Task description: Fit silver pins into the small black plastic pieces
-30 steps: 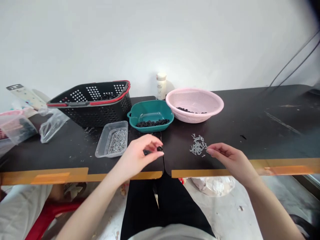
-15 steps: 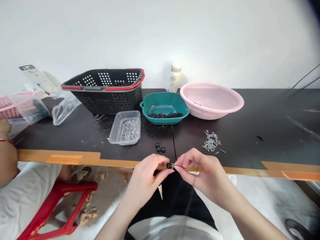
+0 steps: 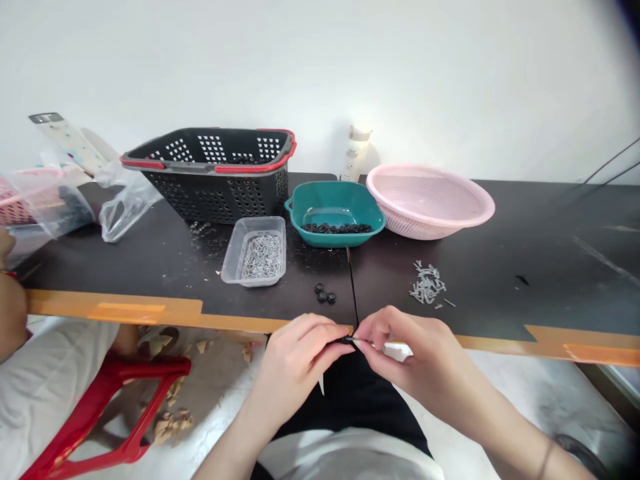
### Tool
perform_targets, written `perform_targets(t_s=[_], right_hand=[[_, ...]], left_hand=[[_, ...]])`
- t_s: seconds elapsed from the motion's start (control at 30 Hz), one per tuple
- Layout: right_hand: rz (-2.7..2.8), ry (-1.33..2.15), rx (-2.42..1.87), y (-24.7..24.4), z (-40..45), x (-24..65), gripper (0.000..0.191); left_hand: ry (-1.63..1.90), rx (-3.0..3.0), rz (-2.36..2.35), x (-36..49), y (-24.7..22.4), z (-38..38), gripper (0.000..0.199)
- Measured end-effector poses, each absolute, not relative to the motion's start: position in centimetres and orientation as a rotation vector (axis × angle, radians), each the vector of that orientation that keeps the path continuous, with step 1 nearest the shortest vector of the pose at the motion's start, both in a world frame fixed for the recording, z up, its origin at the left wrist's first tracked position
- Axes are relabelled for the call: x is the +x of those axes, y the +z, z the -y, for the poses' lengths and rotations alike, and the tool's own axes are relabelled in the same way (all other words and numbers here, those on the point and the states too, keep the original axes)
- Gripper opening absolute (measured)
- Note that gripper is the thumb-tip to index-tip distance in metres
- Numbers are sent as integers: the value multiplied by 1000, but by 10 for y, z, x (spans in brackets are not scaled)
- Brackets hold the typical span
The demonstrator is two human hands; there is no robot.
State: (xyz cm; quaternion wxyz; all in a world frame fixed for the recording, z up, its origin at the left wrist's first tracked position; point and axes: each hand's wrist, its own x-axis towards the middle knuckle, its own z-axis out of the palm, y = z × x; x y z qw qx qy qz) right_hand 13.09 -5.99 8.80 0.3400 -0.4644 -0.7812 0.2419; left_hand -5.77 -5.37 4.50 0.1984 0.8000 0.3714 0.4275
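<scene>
At the table's front edge, my left hand (image 3: 303,350) pinches a small black round piece (image 3: 344,340), mostly hidden by the fingers. Meeting it from the right, my right hand (image 3: 417,348) is closed on a thin metal screw (image 3: 357,339) pointing at the black piece. How far the screw sits in the piece is too small to tell. Just beyond my hands lie three black round pieces (image 3: 323,297) on the table. A loose pile of screws (image 3: 427,285) lies farther right.
Behind stand a clear tub (image 3: 229,270) of screws, a teal basin (image 3: 334,193) with black pieces, a pink colander (image 3: 430,228), a dark basket (image 3: 215,200) and a white bottle (image 3: 356,157). At left are a plastic bag (image 3: 120,217), another person's arm (image 3: 11,310) and a red stool (image 3: 145,373).
The black piece has turned and is now more covered by my left fingers. Both hands have shifted slightly right and down in view. The other person's arm has moved left.
</scene>
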Motion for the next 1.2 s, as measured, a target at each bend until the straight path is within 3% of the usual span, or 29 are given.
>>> perform_targets(t_s=[0.53,0.8,0.93,1.07,1.2], right_hand=[[2289,558,-1131,78,52,142,15],[2157,811,-1103,81,28,167,12],[1900,504,-1315,104,-25,212,10],[1645,133,-1651,123,-110,267,12],[1924,352,-2032,124,-179,292,22]], left_hand=[[1110,1967,-1042,-47,31,51,10],[1138,1882,-1089,-50,16,50,28],[1200,1941,-1040,-56,13,49,37],[1214,1915,-1077,-59,14,49,27],[1161,1904,-1139,-60,19,51,22]])
